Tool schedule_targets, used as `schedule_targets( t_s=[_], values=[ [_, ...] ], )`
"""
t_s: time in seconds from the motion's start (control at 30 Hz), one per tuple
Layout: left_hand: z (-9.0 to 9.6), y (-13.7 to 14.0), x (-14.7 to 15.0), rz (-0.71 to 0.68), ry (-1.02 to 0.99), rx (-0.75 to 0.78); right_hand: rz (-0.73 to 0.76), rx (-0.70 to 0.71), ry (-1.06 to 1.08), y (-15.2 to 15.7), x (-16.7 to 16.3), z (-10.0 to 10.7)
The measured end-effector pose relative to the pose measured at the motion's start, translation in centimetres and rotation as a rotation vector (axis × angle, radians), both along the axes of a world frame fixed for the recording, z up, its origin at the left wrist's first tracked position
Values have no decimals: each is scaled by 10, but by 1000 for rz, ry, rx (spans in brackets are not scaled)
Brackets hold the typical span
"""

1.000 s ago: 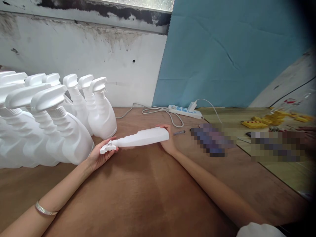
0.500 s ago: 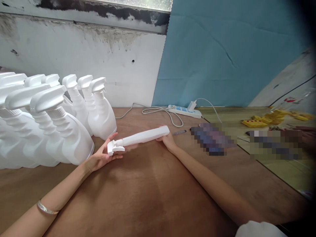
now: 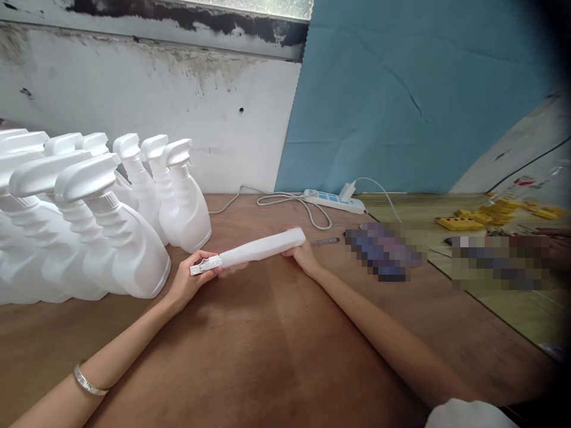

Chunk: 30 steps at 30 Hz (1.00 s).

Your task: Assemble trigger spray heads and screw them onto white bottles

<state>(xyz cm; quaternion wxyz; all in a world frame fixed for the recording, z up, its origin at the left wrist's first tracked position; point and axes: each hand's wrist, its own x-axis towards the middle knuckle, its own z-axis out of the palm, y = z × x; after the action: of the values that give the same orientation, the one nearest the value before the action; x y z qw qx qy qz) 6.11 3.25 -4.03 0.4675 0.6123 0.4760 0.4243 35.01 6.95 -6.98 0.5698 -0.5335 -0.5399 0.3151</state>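
Note:
A white spray bottle (image 3: 261, 248) lies sideways in the air just above the wooden table, its trigger head to the left and its base to the right. My left hand (image 3: 191, 276) is closed around the trigger head, with fingers above and below it. The base end is gripped by my right hand (image 3: 302, 252), whose fingers are partly hidden behind the bottle. To the left of my hands stand several upright white spray bottles (image 3: 138, 249) with trigger heads, packed close together.
Behind the hands, a white power strip (image 3: 334, 201) with a plugged-in charger and a loose cable lies along the wall. A small knife-like tool (image 3: 327, 241) rests right of my right hand, near a blurred-out flat object (image 3: 383, 252). Yellow pieces (image 3: 477, 217) lie at the far right.
My left hand has closed from a spread grip onto the trigger head. The head has turned about the bottle's long axis, so the trigger no longer points down toward me. My right hand holds still.

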Motion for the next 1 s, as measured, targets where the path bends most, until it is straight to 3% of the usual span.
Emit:
schedule_targets(
  t_s=[0.2, 0.53, 0.77, 1.0],
  values=[
    [3, 0, 0, 76, 58, 69, 14, 7, -24, -3, -3, 4],
    [3, -1, -3, 1, 130, 91, 39, 12, -17, -3, -1, 3],
    [-2, -4, -5, -29, 208, 197, 52, 1, 2, -3, -2, 3],
    [-3, -5, -5, -12, 263, 219, 30, -23, 17, -2, -2, 0]
  ],
)
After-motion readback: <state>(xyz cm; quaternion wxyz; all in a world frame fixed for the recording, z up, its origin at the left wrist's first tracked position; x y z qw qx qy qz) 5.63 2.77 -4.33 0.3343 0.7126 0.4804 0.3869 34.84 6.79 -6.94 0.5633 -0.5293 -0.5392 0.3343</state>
